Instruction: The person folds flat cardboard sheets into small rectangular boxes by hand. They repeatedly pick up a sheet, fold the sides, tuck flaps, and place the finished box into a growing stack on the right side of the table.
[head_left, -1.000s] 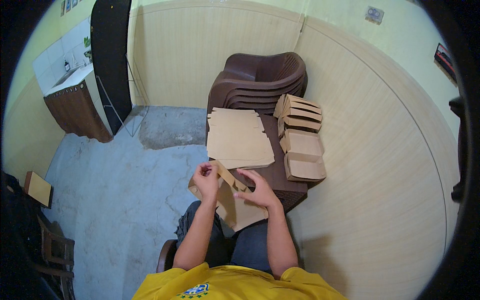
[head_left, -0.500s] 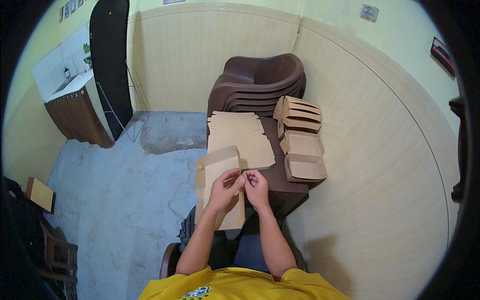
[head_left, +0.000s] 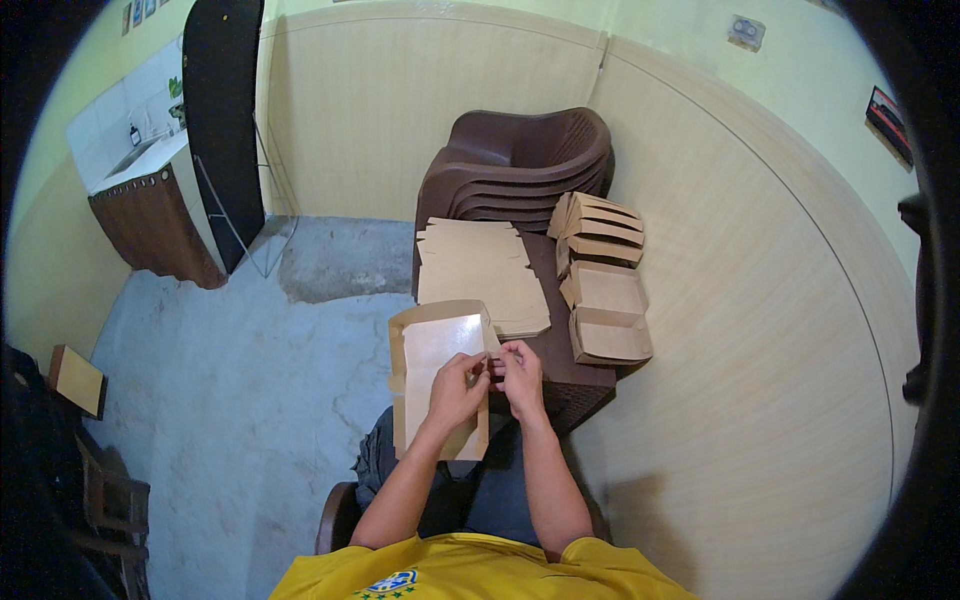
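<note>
- Head view, clock directions taken from the hands: the cardboard box (head_left: pixel 422 345) lies opened out at nine o'clock, above the person's lap, its pale inside facing up, its far end near the flat cardboard stack.
- The left hand (head_left: pixel 458 388) reaches over the box, thumb and fingertips nearly together, pinching its right side wall about midway along.
- The right hand (head_left: pixel 520 378) meets it from outside, at three o'clock, fingers bent and drawn in on the same wall; the exact fingertip contact is too small to make out.
- At twelve o'clock, the flat cardboard stack (head_left: pixel 478 265) rests on the brown table (head_left: pixel 570 365).
- At two o'clock sits an open folded box (head_left: pixel 610 315); at one, nested folded boxes (head_left: pixel 603 228).
- Farther off at twelve stand stacked brown chairs (head_left: pixel 520 150).
</note>
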